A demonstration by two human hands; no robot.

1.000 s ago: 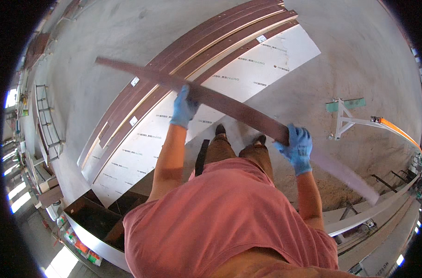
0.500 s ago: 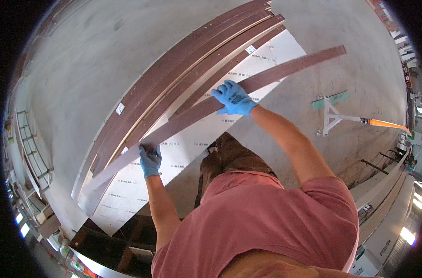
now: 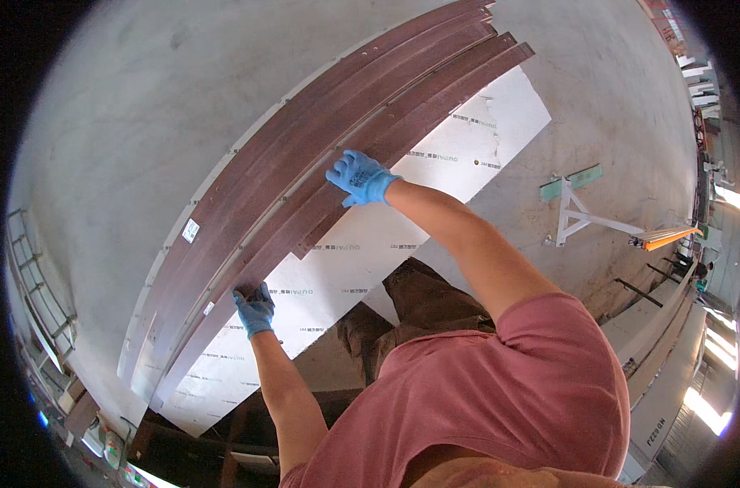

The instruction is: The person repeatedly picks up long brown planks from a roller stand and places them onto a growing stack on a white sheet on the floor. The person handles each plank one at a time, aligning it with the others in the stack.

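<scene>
A long, dark brown wooden strip [image 3: 293,234] lies along the near side of several similar brown strips [image 3: 260,183], which are laid side by side. My left hand [image 3: 255,311], in a blue glove, has its fingers hooked over the near edge of that strip. Farther along, my right hand [image 3: 360,178], gloved too, curls over the same strip from above. Beneath the strips is a white panel [image 3: 459,163] with small printing. A shorter-looking brown strip end [image 3: 309,242] shows between my hands. Small white stickers [image 3: 190,231] mark some strips.
To the right stands a white metal bracket [image 3: 563,213] with a green pad and an orange bar. A ladder-like rack [image 3: 41,276] is at the far left. White-sided long pieces [image 3: 659,407] lie at lower right. My legs [image 3: 427,297] show past the panel's near edge.
The held strip has swung from lying slantwise across the panel to lying alongside the other strips. My right hand has moved left and slightly down with it; my left hand has shifted slightly down.
</scene>
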